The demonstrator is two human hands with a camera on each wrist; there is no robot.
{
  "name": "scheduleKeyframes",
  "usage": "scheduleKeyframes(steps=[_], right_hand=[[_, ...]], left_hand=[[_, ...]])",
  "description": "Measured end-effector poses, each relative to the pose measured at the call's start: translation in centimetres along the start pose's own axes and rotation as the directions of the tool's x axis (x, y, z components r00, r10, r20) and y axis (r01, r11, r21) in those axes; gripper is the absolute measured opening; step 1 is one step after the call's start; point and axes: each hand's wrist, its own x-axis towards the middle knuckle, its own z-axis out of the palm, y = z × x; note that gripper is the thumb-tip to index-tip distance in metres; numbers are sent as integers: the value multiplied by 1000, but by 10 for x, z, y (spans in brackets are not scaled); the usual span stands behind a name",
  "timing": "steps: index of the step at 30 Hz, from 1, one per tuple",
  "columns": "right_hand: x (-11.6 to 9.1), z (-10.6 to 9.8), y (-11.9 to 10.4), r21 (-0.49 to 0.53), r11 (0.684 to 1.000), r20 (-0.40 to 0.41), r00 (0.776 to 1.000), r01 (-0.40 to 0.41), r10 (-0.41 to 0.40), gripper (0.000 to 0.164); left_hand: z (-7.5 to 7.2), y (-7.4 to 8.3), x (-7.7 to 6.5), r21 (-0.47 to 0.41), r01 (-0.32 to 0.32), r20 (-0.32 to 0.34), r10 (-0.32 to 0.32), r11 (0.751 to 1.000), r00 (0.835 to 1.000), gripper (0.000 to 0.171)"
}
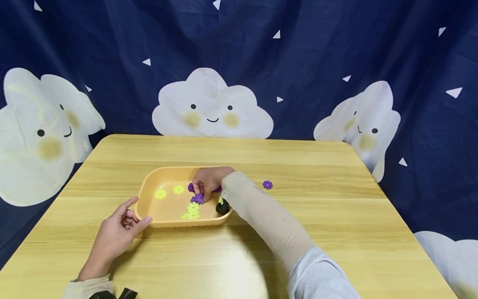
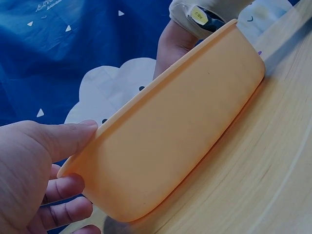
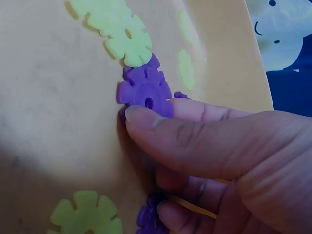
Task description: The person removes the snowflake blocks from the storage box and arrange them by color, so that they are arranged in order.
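If I rush, my right hand (image 1: 210,179), pinching a purple piece (image 3: 142,90), could drag the yellow pieces (image 1: 193,214) at its seven o'clock, while my left hand (image 1: 118,232) grips the tray (image 2: 165,136).

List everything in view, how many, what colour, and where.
Table: one, pale wood, centre
Tray: one, orange, on table
Notched discs: at least five, yellow, inside tray
Purple discs: at least three, purple, inside tray
Loose disc: one, purple, right of tray
Backdrop: one, blue, behind table
Clouds: at least four, white, on backdrop
Triangles: many, white, on backdrop
Wrist devices: two, black, at wrists
Sleeves: three, beige and grey, on arms
Left hand: one, gripping tray's left end
Right hand: one, pinching purple disc
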Motion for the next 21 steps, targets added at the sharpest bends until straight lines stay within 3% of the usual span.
scheduleKeyframes(steps=[15, 21], right_hand=[[-2, -2, -1, -59, 998, -2, 1000, 9, -9, 14], [-4, -4, -4, -44, 999, 18, 1000, 14, -13, 24]], left_hand=[[0, 2, 0, 6, -2, 0, 2, 1000, 1000, 72], [0, 2, 0, 6, -4, -4, 4, 1000, 1000, 71]])
